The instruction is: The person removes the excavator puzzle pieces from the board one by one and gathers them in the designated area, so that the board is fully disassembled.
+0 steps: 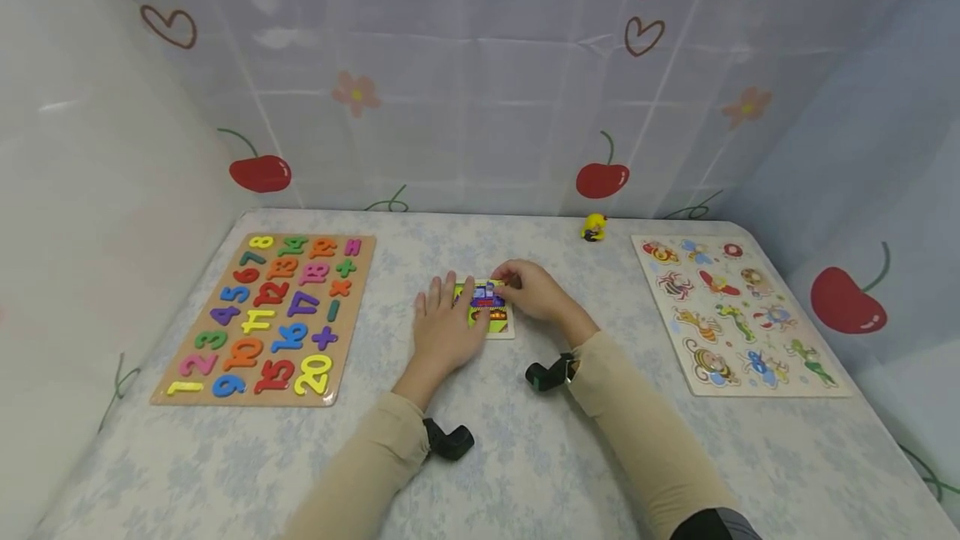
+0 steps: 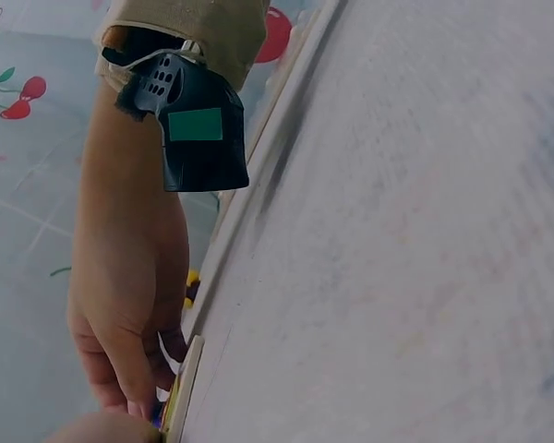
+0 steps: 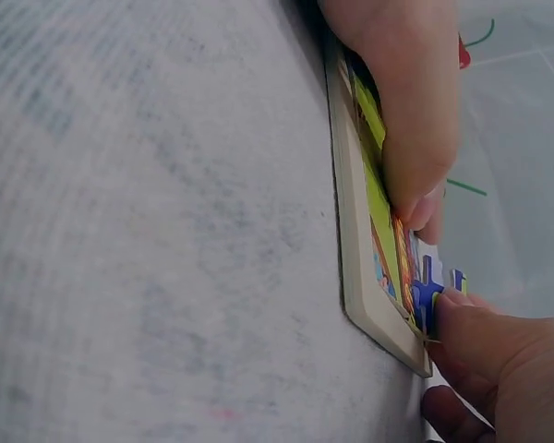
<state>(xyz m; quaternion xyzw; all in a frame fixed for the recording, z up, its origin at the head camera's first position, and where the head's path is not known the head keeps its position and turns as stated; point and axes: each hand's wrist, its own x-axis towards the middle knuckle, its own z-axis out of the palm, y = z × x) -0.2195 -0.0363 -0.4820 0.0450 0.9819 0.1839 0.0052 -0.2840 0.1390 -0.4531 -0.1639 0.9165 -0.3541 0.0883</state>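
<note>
A small jigsaw puzzle board (image 1: 497, 333) with a pale rim and a colourful vehicle picture lies at mid-table. My left hand (image 1: 450, 325) rests over its left side with fingers straight and spread, covering part of the picture. At the board's right edge, my right hand (image 1: 538, 294) pinches a blue and yellow puzzle piece (image 3: 427, 293) between thumb and fingers. In the right wrist view this piece stands tilted up from the board. The left hand's thumb (image 3: 423, 157) presses on the picture beside it. In the left wrist view, the board (image 2: 189, 392) appears edge-on below the right hand (image 2: 125, 277).
To the left lies a wooden number board (image 1: 341, 340) with bright digits and signs. An insect picture board (image 1: 750, 388) lies on the right. A small yellow toy figure (image 1: 593, 228) stands near the back edge, before a printed curtain (image 1: 480, 90).
</note>
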